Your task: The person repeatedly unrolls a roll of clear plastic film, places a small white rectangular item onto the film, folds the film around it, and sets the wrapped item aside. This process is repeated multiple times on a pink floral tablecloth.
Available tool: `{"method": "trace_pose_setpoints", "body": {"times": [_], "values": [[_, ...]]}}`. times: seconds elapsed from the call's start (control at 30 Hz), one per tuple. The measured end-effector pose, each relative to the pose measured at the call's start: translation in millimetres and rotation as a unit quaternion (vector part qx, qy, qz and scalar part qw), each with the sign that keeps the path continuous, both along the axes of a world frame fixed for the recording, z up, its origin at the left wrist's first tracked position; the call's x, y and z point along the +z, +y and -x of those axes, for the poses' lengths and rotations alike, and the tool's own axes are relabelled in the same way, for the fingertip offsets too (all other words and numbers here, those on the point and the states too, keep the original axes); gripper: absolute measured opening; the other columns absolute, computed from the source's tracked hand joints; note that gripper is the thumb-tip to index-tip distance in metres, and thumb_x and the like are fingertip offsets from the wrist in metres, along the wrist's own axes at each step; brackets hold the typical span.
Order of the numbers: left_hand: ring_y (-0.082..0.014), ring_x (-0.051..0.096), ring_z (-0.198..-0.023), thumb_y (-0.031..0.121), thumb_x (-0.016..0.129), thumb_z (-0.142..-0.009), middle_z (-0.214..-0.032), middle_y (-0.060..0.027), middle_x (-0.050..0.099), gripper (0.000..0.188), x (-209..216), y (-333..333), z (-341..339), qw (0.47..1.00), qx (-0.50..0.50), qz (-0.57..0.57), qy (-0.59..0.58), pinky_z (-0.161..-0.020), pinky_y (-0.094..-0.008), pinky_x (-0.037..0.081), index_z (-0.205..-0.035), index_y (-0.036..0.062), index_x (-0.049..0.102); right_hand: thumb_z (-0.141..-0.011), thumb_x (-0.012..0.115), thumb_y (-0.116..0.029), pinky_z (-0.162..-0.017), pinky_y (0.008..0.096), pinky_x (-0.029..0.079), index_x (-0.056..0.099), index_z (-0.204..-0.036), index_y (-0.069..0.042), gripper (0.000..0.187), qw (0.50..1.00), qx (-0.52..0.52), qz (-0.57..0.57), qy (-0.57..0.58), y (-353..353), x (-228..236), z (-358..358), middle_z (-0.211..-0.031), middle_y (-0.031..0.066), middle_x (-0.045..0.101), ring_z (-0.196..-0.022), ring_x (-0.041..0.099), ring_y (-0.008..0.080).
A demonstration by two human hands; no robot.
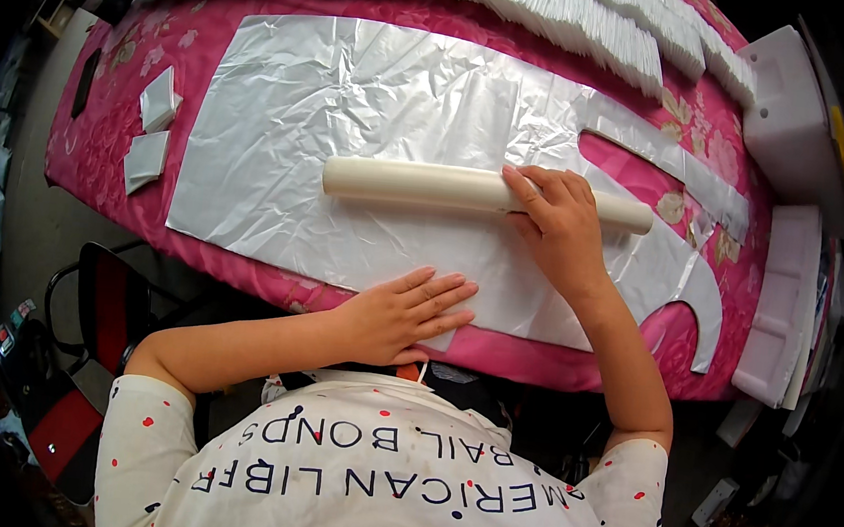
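Note:
A large shiny white plastic bag (pixel 274 120) with cut-out handle loops at its right end lies spread and creased before me. Across its middle rests a long cream-coloured roller or tube (pixel 409 183), roughly level from left to right. My right hand (pixel 555 215) is closed round it right of its middle, thumb toward the left. My left hand (pixel 408 310) lies flat on the bag's near edge, fingers stretched out and holding nothing.
Pink flowered cloth (pixel 211 263) covers the table. Long rows of white folded sheets or bags (pixel 524 12) line the far side. Two small white packets (pixel 158 100) and a dark flat object (pixel 85 84) lie at left. White foam boxes (pixel 778 305) stand at right; a red-and-black chair (pixel 109 306) is lower left.

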State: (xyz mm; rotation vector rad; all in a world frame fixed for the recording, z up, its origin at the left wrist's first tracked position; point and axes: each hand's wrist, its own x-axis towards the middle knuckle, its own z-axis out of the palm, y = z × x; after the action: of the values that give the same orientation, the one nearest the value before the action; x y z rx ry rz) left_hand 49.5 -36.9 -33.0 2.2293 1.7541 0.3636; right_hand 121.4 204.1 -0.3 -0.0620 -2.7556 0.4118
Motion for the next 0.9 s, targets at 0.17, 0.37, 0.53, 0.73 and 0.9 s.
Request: {"method": "trace_pose_setpoints", "body": {"times": [0.17, 0.37, 0.53, 0.73, 0.9], "values": [[-0.0260, 0.022, -0.137, 0.040, 0.058, -0.078, -0.148, -0.0127, 0.023, 0.070, 13, 5, 14, 0.997, -0.066, 0.033, 0.012, -0.111, -0.0425, 0.018, -0.138, 0.0111, 0.035, -0.073, 0.068, -0.013, -0.090, 0.0385, 0.040, 0.059, -0.117, -0.015, 0.045, 0.998, -0.033, -0.014, 0.046, 44, -12, 60, -0.109, 0.0037, 0.061, -0.101, 0.054, 0.0245], [-0.0242, 0.036, -0.131, 0.023, 0.055, -0.080, -0.139, -0.0123, 0.039, 0.056, 11, -2, 38, 0.993, -0.113, -0.032, -0.017, -0.109, -0.0389, 0.028, -0.132, 0.0058, 0.042, -0.072, 0.064, 0.000, -0.099, 0.0395, 0.037, 0.055, -0.121, -0.010, 0.051, 0.997, -0.027, -0.008, 0.067, 37, -8, 69, -0.123, 0.0095, 0.053, -0.118, 0.045, 0.0287], [-0.0228, 0.047, -0.121, 0.011, 0.049, -0.083, -0.128, -0.0112, 0.051, 0.040, 8, -4, 42, 0.988, -0.103, -0.111, 0.013, -0.104, -0.0371, 0.037, -0.121, 0.0013, 0.053, -0.065, 0.056, 0.007, -0.101, 0.0389, 0.038, 0.052, -0.121, -0.003, 0.057, 0.976, 0.157, 0.114, -0.103, -14, 2, 8, -0.128, 0.0123, 0.049, -0.124, 0.041, 0.0295], [-0.0258, 0.054, -0.113, 0.011, 0.058, -0.078, -0.119, -0.0124, 0.057, 0.035, 7, -4, 35, 0.966, -0.023, -0.161, -0.200, -0.098, -0.0377, 0.043, -0.112, 0.0007, 0.058, -0.066, 0.060, -0.002, -0.099, 0.0379, 0.040, 0.053, -0.119, -0.001, 0.054, 0.971, 0.181, 0.106, -0.112, -49, -3, -21, -0.126, 0.0133, 0.050, -0.121, 0.045, 0.0290], [-0.0272, 0.055, -0.111, 0.008, 0.062, -0.072, -0.119, -0.0138, 0.057, 0.042, 19, 10, 41, 0.979, 0.060, -0.170, -0.097, -0.095, -0.0389, 0.043, -0.114, 0.0003, 0.056, -0.069, 0.061, -0.004, -0.091, 0.0363, 0.045, 0.059, -0.111, -0.003, 0.043, 0.993, 0.098, 0.064, -0.017, -55, -24, -22, -0.117, 0.0105, 0.056, -0.111, 0.052, 0.0262]]}}
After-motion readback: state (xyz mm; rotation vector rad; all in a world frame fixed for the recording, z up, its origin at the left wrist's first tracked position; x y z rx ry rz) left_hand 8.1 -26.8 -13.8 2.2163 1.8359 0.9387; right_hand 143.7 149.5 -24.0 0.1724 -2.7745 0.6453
